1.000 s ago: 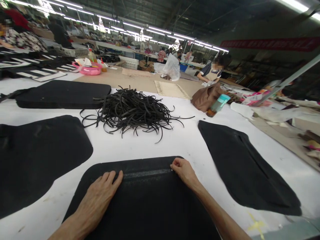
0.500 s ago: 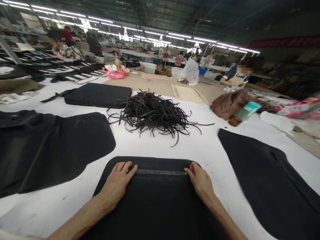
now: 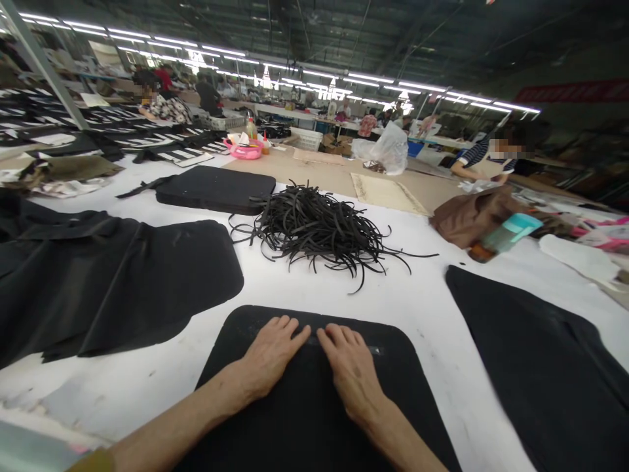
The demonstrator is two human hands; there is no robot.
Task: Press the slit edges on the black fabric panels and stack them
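Note:
A black fabric panel (image 3: 304, 426) with rounded far corners lies flat in front of me on the white tabletop. My left hand (image 3: 274, 354) rests on it near its far edge, palm down with fingers stretched out. Close beside it, my right hand (image 3: 354, 370) lies palm down too, fingers extended. Only a small gap separates the two thumbs. Just right of my right hand, a short shiny greyish patch (image 3: 374, 351) shows on the panel. Beyond the far edge sits a tangled heap of thin black strips (image 3: 319, 226).
More black pieces lie at left (image 3: 171, 282) and right (image 3: 535, 354). Behind are a black stack (image 3: 216, 187), a pink basket (image 3: 243, 151), brown fabric (image 3: 466, 213) and a bottle with a turquoise lid (image 3: 508, 237). A person in a striped shirt (image 3: 476, 157) works at far right.
My hands have moved inward from the panel's two sides to its middle. The greyish strip that ran between them is now mostly out of sight. The view has shifted slightly left.

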